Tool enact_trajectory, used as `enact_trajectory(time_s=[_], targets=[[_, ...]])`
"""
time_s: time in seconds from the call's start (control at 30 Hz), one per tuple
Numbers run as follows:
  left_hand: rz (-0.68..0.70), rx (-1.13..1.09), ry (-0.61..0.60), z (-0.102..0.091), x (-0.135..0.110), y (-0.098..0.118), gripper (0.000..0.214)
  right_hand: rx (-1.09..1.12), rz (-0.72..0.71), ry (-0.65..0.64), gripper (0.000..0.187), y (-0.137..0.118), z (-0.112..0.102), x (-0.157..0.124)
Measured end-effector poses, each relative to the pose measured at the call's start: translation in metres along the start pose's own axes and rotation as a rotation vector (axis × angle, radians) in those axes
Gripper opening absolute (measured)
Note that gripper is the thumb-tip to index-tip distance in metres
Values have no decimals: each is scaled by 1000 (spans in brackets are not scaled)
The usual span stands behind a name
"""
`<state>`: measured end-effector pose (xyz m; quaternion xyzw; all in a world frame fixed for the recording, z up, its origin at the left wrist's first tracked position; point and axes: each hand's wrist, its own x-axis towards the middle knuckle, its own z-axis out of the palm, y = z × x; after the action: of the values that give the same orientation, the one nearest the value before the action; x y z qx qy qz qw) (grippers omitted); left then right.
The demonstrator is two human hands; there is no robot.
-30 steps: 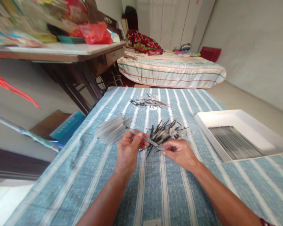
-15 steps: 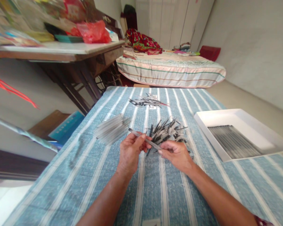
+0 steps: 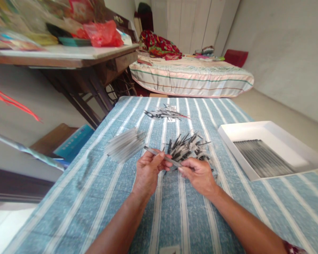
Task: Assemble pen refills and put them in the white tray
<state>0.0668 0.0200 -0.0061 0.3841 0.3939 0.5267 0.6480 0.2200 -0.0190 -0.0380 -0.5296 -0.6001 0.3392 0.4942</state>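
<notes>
My left hand (image 3: 148,171) pinches a thin clear pen barrel (image 3: 159,155) that slants across the middle of the blue striped cloth (image 3: 175,211). My right hand (image 3: 198,173) is closed on the barrel's right end. Just beyond my fingers lies a loose heap of small black and grey pen parts (image 3: 188,148). A pile of clear barrels (image 3: 124,144) lies to the left of my left hand. Farther back on the cloth sits a smaller scatter of dark pieces (image 3: 164,113).
A white tray (image 3: 270,134) holding a row of dark finished pens (image 3: 262,158) sits at the right. A wooden table (image 3: 76,58) piled with bags stands at the left, with a bed (image 3: 193,77) behind. Books lie on the floor at left (image 3: 71,143).
Both hands have drawn slightly closer together along the barrel, and the right hand has shifted a little left. The piles and the tray have not moved.
</notes>
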Motion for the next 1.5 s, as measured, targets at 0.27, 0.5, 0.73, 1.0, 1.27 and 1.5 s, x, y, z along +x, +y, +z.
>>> enact_trajectory(time_s=[0.27,0.5,0.73,1.0,1.27,1.5], targets=[[-28,83,-48,2,0,-1,11,-152,-155,-35,14,-16,-1,7],[-44,234,-119,5,1,-6,16,-405,-171,-98,14,-19,-10,15],[53,467,59,1,8,8,24,-719,-128,276,13,-4,-107,15],[69,509,98,-6,17,6,24,-1317,573,484,30,31,-250,-20],[43,565,80,-3,16,4,24,-1318,730,364,32,45,-271,-33],[35,598,59,-3,15,2,26,-1314,751,343,32,52,-271,-31]])
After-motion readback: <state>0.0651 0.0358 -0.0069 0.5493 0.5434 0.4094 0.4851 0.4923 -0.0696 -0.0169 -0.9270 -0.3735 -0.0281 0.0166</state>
